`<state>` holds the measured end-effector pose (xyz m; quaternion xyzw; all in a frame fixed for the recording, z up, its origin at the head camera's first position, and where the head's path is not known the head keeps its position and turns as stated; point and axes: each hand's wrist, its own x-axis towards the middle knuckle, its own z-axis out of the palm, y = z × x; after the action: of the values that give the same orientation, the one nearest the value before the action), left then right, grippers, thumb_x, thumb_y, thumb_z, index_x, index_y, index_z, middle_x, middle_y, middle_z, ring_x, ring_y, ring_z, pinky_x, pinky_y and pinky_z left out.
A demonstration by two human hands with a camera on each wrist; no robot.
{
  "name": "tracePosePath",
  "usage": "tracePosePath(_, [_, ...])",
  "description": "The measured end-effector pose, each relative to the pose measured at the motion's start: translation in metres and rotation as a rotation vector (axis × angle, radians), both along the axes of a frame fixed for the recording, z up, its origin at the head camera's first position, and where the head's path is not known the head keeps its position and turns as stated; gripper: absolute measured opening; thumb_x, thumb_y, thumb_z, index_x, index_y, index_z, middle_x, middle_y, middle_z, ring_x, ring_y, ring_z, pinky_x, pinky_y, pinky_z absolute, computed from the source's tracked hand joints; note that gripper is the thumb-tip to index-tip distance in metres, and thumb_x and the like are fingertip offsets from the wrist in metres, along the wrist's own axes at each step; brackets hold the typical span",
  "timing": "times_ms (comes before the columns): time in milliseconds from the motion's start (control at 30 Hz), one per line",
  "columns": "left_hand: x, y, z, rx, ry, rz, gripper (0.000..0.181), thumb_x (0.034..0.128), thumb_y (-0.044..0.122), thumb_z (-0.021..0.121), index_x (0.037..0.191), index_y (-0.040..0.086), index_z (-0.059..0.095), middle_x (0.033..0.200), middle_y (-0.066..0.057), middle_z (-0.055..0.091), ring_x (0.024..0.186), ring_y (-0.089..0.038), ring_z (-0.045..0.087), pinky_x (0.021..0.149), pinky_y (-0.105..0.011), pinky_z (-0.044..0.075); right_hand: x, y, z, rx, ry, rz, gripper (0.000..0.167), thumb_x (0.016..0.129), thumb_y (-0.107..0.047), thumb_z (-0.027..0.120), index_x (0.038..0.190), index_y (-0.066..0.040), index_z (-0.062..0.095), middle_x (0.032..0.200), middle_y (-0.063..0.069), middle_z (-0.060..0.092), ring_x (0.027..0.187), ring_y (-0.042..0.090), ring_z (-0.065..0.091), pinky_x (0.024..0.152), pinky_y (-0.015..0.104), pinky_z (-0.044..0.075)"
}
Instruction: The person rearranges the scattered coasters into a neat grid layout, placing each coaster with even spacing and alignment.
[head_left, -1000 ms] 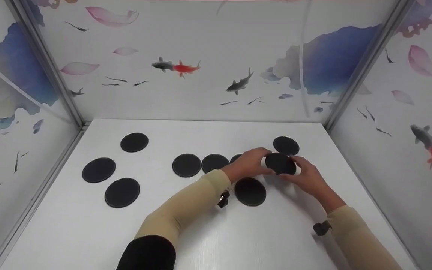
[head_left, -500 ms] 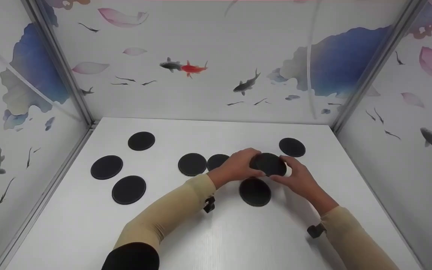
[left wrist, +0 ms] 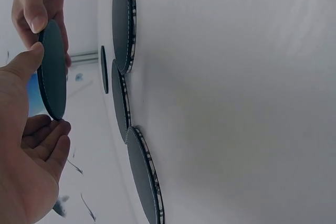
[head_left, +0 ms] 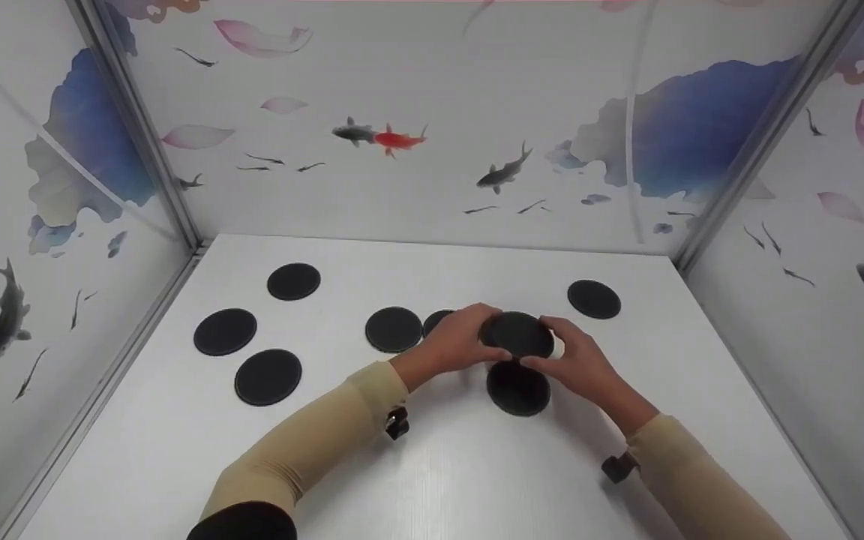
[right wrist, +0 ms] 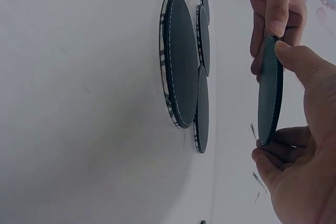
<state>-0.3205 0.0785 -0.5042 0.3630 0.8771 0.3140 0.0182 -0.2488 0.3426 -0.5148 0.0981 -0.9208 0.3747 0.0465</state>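
A round black coaster with stitched edging [head_left: 523, 336] is held above the white table between both hands. My left hand [head_left: 453, 341] grips its left side, thumb on the near edge and fingers on the far edge. On the opposite side, my right hand [head_left: 580, 364] grips it the same way; in the right wrist view the coaster [right wrist: 269, 90] appears nearly edge-on. Just in front of the held coaster lies another coaster [head_left: 519, 390]. A further coaster [head_left: 438, 324] is partly covered by my left hand, touching its left neighbour [head_left: 393, 329]. Whatever lies directly beneath the held coaster is mostly hidden.
Toward the left lie three separate coasters: a back one [head_left: 294, 281], a middle one [head_left: 225, 331] and a front one [head_left: 268, 377]. One more coaster [head_left: 594, 298] lies at the back right. Patterned walls [head_left: 402, 202] enclose the table's back and sides.
Both hands have carried the coaster leftward, away from the back-right coaster and over the row. The head view has shifted slightly, so the table appears farther right.
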Motion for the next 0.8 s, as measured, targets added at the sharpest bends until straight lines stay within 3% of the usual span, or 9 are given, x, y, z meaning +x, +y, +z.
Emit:
tracePosePath(200, [0.005,-0.016,-0.001,0.01,0.008,0.019,0.076,0.0951,0.046,0.089,0.155,0.008,0.061,0.15,-0.006,0.066,0.137,-0.02,0.063,0.116,-0.036,0.05,0.0,-0.015,-0.002,0.017,-0.007,0.015,0.094,0.093,-0.046,0.091,0.164,-0.002,0.048,0.165,0.02,0.052,0.155,0.041,0.046,0.125,0.062,0.038])
tracePosePath(467, [0.009,-0.037,-0.008,0.024,-0.002,0.042,0.076,0.095,0.045,0.089,0.156,0.009,0.06,0.154,-0.004,0.064,0.143,-0.019,0.059,0.12,-0.037,0.046,-0.001,-0.035,-0.002,0.005,0.012,0.068,0.094,0.094,-0.044,0.091,0.165,-0.002,0.047,0.165,0.018,0.052,0.154,0.038,0.048,0.123,0.061,0.041])
tracePosePath(700, [0.014,-0.054,-0.012,0.038,-0.005,0.061,0.075,0.0949,0.043,0.089,0.156,0.011,0.06,0.156,-0.004,0.062,0.144,-0.018,0.058,0.12,-0.038,0.046,-0.002,-0.05,-0.006,0.006,0.005,0.093,0.093,0.094,-0.045,0.091,0.164,-0.001,0.048,0.161,0.017,0.056,0.136,0.032,0.059,0.113,0.056,0.051])
tracePosePath(800, [0.016,-0.06,-0.013,0.049,-0.012,0.07,0.076,0.094,0.04,0.09,0.156,0.009,0.059,0.156,-0.006,0.062,0.144,-0.02,0.058,0.121,-0.038,0.046,-0.002,-0.056,-0.006,0.009,-0.002,0.094,0.095,0.093,-0.045,0.091,0.165,-0.001,0.047,0.163,0.018,0.053,0.142,0.034,0.057,0.117,0.057,0.049])
